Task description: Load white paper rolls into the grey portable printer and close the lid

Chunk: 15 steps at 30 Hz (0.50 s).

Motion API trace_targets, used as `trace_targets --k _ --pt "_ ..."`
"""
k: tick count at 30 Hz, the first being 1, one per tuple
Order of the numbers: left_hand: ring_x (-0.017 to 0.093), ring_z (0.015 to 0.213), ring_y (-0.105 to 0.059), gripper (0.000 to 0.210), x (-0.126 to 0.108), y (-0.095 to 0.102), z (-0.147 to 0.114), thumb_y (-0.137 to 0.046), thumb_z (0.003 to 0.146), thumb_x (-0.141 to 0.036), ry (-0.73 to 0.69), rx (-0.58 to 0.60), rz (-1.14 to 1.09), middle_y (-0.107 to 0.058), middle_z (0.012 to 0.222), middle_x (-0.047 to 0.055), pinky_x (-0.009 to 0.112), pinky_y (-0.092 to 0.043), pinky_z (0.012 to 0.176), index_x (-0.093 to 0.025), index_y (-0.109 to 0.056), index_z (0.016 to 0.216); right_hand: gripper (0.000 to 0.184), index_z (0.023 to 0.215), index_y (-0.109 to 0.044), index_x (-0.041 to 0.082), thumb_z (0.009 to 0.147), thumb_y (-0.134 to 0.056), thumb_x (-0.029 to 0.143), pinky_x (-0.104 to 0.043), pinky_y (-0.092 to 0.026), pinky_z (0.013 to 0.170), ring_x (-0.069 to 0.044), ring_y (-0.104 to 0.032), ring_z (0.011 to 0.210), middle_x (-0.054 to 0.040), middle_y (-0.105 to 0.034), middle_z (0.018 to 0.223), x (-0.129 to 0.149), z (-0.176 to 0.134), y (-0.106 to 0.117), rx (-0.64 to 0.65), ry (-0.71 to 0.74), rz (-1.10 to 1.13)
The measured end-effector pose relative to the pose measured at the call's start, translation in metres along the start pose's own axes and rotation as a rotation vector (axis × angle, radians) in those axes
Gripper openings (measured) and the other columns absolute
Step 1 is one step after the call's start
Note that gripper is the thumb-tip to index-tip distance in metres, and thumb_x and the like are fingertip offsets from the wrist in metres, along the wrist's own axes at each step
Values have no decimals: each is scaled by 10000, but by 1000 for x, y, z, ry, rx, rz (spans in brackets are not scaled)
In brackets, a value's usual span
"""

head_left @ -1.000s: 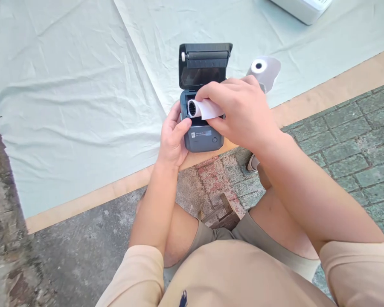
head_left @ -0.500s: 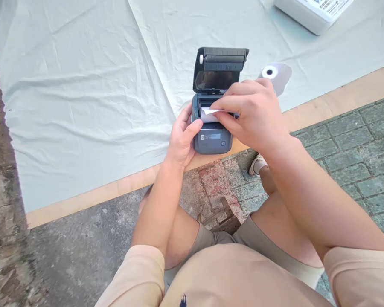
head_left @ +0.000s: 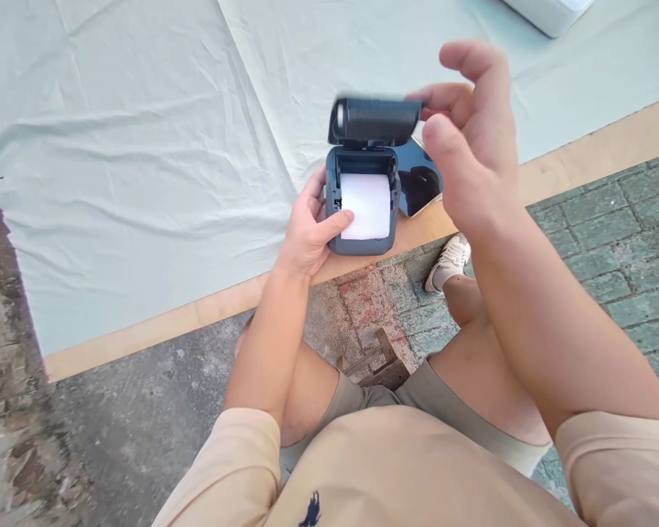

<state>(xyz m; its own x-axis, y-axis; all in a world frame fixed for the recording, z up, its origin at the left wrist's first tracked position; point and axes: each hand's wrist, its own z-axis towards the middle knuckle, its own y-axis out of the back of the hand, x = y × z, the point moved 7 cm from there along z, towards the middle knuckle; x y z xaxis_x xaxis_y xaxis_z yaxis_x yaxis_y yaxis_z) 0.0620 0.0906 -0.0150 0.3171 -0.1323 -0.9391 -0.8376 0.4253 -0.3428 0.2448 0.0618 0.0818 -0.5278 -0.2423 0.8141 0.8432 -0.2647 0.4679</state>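
Observation:
A dark portable label printer point(head_left: 361, 249) stands at the table's front edge with its lid point(head_left: 378, 121) raised, slightly blurred. White paper point(head_left: 369, 201) from the roll inside lies over the compartment toward the printer's front. My left hand point(head_left: 310, 227) grips the printer's left side, its thumb pressing on the paper. My right hand point(head_left: 477, 124) is at the lid's right edge, fingers apart, with fingertips reaching behind or against the lid; exact contact is hard to see.
A dark glossy phone point(head_left: 420, 179) lies right of the printer. A pale cloth point(head_left: 143, 161) covers the wooden table point(head_left: 198, 315). A white box point(head_left: 554, 15) sits at the top right. Below are a small wooden stool point(head_left: 381, 366) and brick paving point(head_left: 609, 249).
My right hand has let go of the paper and moved up to the lid. The paper now lies over the printer's front, and the lid has tipped forward somewhat.

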Motion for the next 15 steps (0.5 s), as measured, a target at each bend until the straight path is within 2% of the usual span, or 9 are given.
trace_targets --k 2,3,7,9,12,15 --pt "392 1296 -681 747 -3 -2 -1 -919 635 -562 -14 2 -14 -719 1297 74 494 -620 1013 -285 -637 1268 360 1294 -490 319 996 -434 512 -418 -524 1010 -230 -677 1148 -51 -693 1121 -1 0 1 -20 10 51" --pt "388 1297 -681 735 -5 -4 -1 -915 637 -568 -18 14 -25 -727 1278 70 486 -626 1007 -284 -640 1257 352 1266 -518 295 986 -485 506 -419 -532 1006 -234 -678 1146 -61 -700 1123 0 0 -1 -1 21 60" --pt "364 1380 -631 615 -15 -16 -4 -806 751 -610 -10 50 -101 -750 1244 61 450 -623 1048 -260 -652 1233 449 1271 -545 272 897 -686 477 -471 -530 1086 -279 -626 1285 -74 -648 1368 -2 -6 -24 291 3 25" --pt "341 1383 -629 513 -19 -18 -4 -707 838 -621 -8 11 -142 -762 1203 53 430 -620 1058 -250 -668 1191 482 1302 -526 302 892 -700 486 -482 -558 1060 -281 -656 1219 -62 -631 1390 -6 -10 -33 379 -24 72" --pt "319 1298 -685 440 -18 -17 -4 -614 902 -619 1 -52 -182 -773 1139 38 432 -618 1056 -253 -675 1139 532 1342 -485 325 886 -708 486 -466 -607 964 -267 -692 1103 -56 -633 1362 -11 -11 -41 393 -68 156" --pt "284 1190 -732 350 -16 -14 -2 -595 922 -536 4 -75 -217 -783 1131 15 408 -626 1035 -250 -687 1101 519 1316 -472 330 868 -716 424 -469 -613 948 -266 -698 1081 -51 -629 1346 -11 -11 -44 374 -71 163"
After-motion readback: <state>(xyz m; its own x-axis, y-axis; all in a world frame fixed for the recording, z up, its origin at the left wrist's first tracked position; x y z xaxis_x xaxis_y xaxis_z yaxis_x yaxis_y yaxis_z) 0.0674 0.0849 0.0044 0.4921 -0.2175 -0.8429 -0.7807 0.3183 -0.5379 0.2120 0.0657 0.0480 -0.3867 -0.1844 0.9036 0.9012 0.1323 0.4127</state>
